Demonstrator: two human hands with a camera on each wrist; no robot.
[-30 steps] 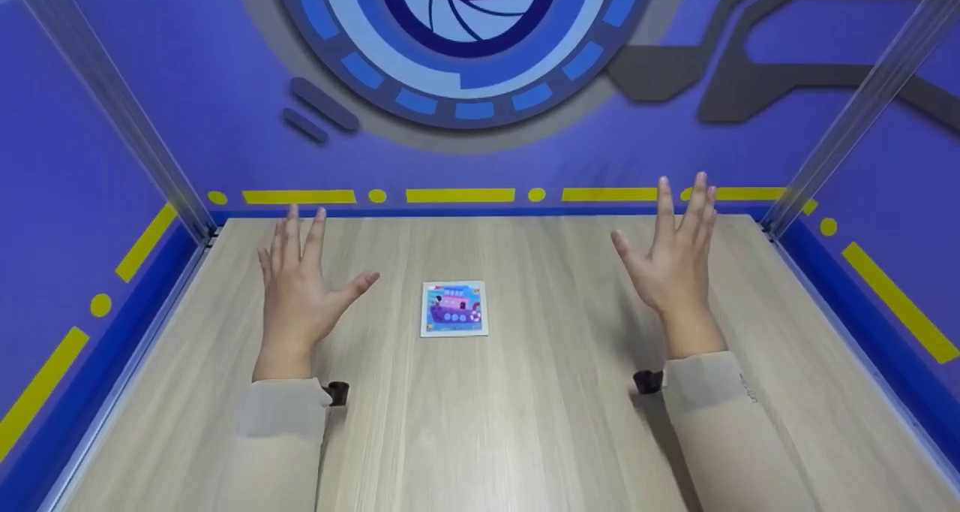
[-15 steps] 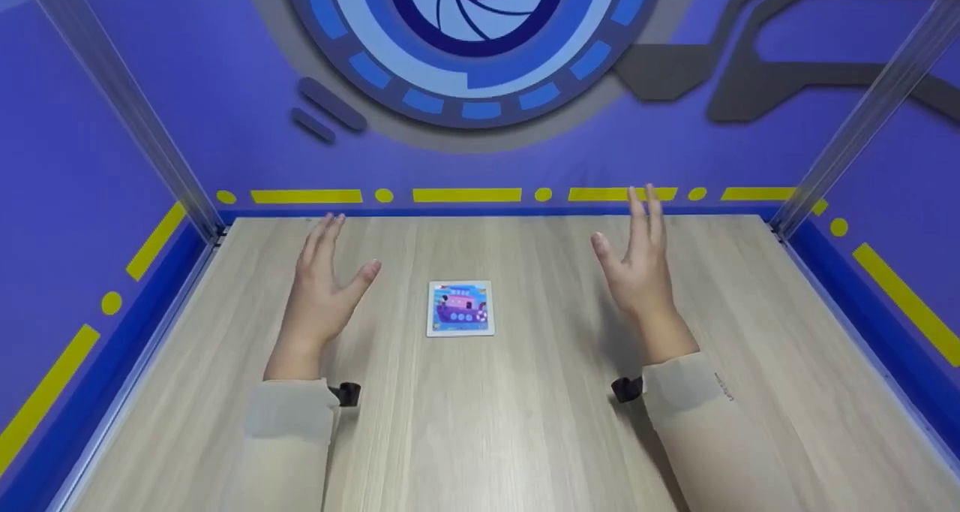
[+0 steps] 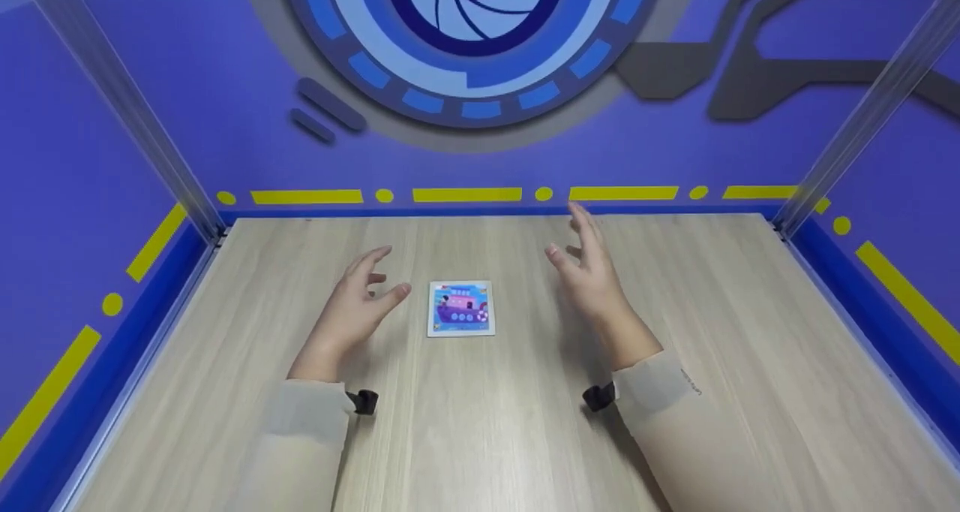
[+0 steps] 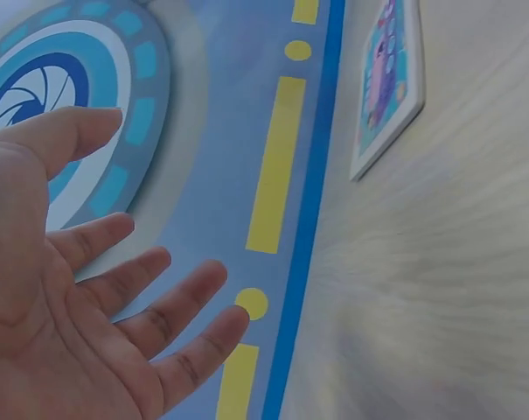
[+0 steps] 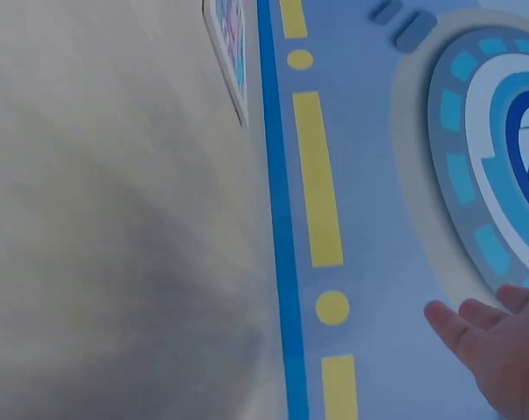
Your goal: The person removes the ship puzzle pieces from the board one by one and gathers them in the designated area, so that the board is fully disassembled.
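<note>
A small square board with a white edge lies flat on the table, bearing a picture of a pink and purple ship on blue. My left hand hovers just left of it, fingers loosely bent and thumb apart, touching nothing. On the other side, farther off, my right hand is held above the table with its fingers relaxed and nothing in it. The left wrist view shows the left palm with spread fingers and part of the board. Only a corner of the board appears in the right wrist view.
The wooden table reaches back to a blue-purple wall with yellow dashes and a round emblem. Side walls with metal posts stand left and right. A small black device sits at each wrist.
Both hands have come inward and lower, toward the board. Their fingers went from widely spread and straight to loosely bent. The board stays where it lies; the head view shifted slightly.
</note>
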